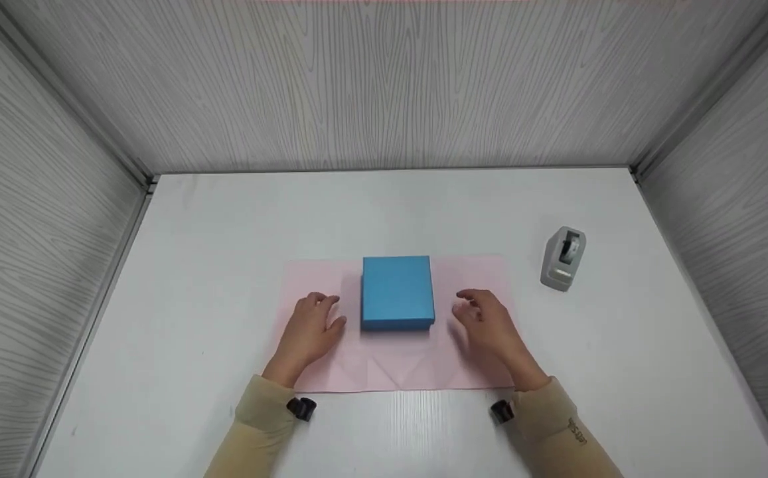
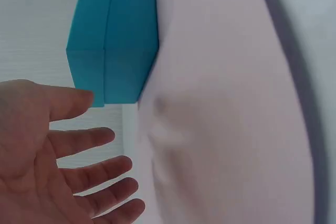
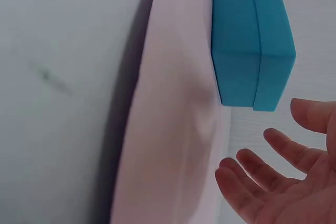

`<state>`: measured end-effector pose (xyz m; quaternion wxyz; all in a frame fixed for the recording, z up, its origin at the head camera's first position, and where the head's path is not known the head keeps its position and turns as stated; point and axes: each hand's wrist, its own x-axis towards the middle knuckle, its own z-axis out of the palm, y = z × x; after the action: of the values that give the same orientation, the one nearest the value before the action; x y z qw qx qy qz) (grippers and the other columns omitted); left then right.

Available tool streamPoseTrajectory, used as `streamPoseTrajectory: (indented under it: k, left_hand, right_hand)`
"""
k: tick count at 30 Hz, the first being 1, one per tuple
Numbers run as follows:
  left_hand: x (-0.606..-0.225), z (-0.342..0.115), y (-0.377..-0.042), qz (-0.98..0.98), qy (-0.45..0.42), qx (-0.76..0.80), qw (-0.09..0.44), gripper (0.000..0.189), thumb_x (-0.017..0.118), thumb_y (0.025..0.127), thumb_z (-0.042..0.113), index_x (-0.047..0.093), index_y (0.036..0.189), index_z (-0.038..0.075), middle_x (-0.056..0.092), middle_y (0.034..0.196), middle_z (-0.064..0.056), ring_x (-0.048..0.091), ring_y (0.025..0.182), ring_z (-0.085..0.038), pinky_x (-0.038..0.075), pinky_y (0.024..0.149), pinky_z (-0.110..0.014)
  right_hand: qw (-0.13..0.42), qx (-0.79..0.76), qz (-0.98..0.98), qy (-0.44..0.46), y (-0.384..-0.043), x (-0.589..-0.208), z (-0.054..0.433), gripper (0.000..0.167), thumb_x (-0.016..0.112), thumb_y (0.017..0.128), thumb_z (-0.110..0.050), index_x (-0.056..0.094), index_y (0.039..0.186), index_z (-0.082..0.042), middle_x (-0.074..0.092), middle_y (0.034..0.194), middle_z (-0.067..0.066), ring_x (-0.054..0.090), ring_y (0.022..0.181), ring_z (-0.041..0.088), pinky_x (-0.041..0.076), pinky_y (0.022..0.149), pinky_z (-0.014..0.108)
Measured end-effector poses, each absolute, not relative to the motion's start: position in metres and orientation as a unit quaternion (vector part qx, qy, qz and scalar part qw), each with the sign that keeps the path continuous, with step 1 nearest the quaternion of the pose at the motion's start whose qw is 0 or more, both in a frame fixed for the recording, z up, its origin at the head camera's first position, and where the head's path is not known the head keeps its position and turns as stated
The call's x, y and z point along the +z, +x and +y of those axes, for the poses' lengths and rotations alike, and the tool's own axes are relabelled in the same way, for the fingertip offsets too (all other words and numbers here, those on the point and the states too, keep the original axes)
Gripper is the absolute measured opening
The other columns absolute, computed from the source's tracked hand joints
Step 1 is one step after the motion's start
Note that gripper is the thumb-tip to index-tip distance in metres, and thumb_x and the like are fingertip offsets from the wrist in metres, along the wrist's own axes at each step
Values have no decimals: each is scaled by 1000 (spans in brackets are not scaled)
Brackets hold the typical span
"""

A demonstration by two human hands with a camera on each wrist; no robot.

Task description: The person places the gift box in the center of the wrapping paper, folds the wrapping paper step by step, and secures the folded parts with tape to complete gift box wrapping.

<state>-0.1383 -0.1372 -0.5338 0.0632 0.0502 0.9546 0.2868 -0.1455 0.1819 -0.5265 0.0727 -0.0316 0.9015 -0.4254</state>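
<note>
- Box (image 1: 397,289) on pink sheet (image 1: 400,365), between left hand (image 1: 308,332) and right hand (image 1: 490,325), touching neither; gaps look about even, long axis unclear.
- Left hand: fingers spread, holding nothing; box to its right.
- Right hand: fingers parted, gripping nothing; box to its left.

Left fingers (image 2: 100,174) spread, right fingers (image 3: 265,170) loosely bent, forearms (image 1: 254,428) angled inward
</note>
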Motion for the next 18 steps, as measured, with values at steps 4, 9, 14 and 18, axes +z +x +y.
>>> streamPoseTrajectory:
  k: [4,9,14,18]
  left_hand:
    - [-537,-148,-139,970,63,225,73,55,69,92,26,52,140,3,40,147,-22,30,139,-40,26,113,-51]
    - [-540,-155,-140,971,51,206,107,65,72,90,29,47,146,8,27,156,-22,17,144,-44,17,115,-54]
    - [-543,-158,-142,971,50,198,122,67,71,90,31,46,147,8,25,157,-21,17,144,-44,16,114,-55]
    - [-542,-160,-145,971,55,196,125,67,72,89,32,47,146,8,28,156,-21,19,143,-44,19,113,-57]
  right_hand:
    - [63,-316,945,-48,-149,-527,195,47,69,91,-18,56,133,-1,45,140,23,42,129,41,35,106,55]
    - [82,-203,974,-55,-148,-532,204,59,76,85,-22,54,137,-3,41,144,27,35,132,48,33,103,64]
    - [99,-173,978,-55,-147,-535,205,61,76,85,-25,54,138,-6,40,144,27,34,133,49,32,100,67]
    - [105,-159,980,-56,-148,-532,206,61,77,84,-26,55,137,-7,42,143,24,36,131,49,33,98,68]
